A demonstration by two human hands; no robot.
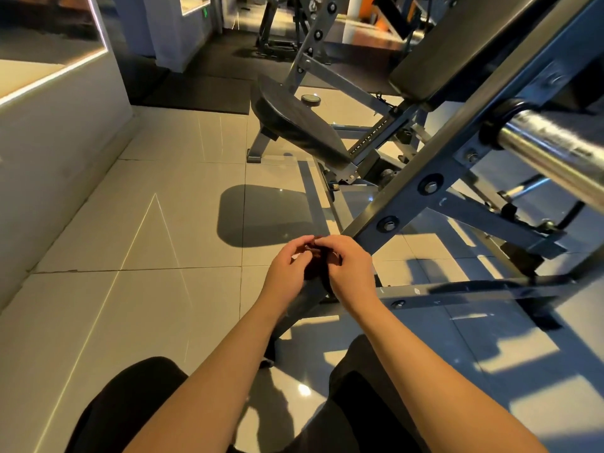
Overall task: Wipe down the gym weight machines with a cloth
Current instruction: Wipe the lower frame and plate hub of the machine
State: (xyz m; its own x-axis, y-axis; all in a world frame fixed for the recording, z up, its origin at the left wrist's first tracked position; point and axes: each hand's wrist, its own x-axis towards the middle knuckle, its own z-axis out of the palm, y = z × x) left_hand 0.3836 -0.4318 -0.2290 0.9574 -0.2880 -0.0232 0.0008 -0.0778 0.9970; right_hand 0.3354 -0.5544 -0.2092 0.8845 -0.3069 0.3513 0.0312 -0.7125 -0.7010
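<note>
Head view: we are holding a small dark cloth [315,256] between both hands, low in front of the weight machine. Our left hand [289,268] is pinching one side of the cloth with curled fingers, and our right hand [351,273] is curling its fingers over the other side. The cloth is sitting bunched and mostly hidden between the two hands. It is hanging just beside the lower end of the slanted frame beam [431,186] and above the base rail [457,294]. We are judging that it is not touching either one. The seat pad [294,125], the back pad [457,50] and the chrome bar [555,152] are lying well apart from it.

We are noting the following risks:

- A cloth that is wadded this tightly is offering little wiping face, so strokes may be leaving streaks or missed strips on the beam.
- While two hands are sharing the grip, a careless handover may be letting the cloth drop onto the tiled floor [147,223] and pick up grit.
- The bolt heads along the beam are standing proud, so a loose corner may be snagging on them.
- The chrome bar is projecting towards us, so leaning in may be bringing the head against it.
</note>
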